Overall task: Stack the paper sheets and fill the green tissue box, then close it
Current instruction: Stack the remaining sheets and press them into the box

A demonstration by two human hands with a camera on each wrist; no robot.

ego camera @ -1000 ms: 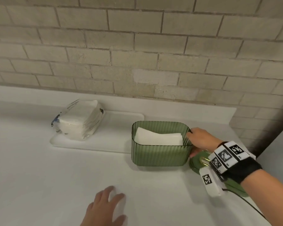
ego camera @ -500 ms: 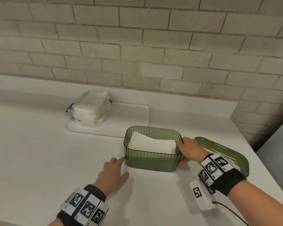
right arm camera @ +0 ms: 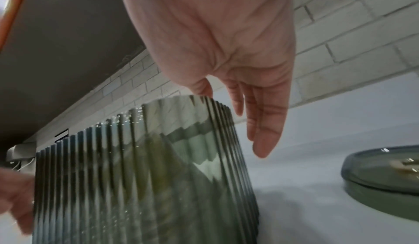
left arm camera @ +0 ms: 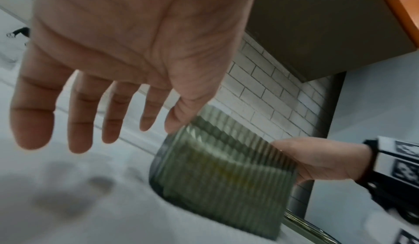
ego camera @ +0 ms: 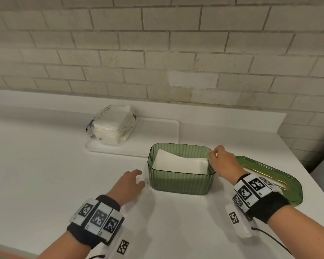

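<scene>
Nearest, lower centre of the head view: my left hand (ego camera: 129,184) sits low over the counter (ego camera: 45,174), just left of the box (ego camera: 180,181). The left wrist view shows its fingers (left arm camera: 81,111) spread and straight, holding nothing; whether the thumb touches the box wall I cannot tell — it's blurred.

Right of centre, my right hand (ego camera: 223,162) is at the box's right rim. The right wrist view has the fingers (right arm camera: 265,122) hanging loose and straight beside the ribbed wall, thumb near the rim, not curled round it. So both hands are apart, one on each side of the box, neither gripping.

The box stands upright mid-frame on the counter, open, with a stack of white sheets (ego camera: 180,162) lying inside, slightly skewed, below the rim. The lid (ego camera: 281,176) lies flat on the counter at the right edge, behind my right wrist and apart from the box.

Farther back, upper left: a wrapped pack (ego camera: 111,126) of more sheets on a white tray (ego camera: 157,135), then the brick wall.

Step, as I judge it: filling looks about done or paused — closing is next. That calls for the right hand to swing back to the lid, lift it by the edge, line up its long side with the box and press it down while the left steadies the wall.
</scene>
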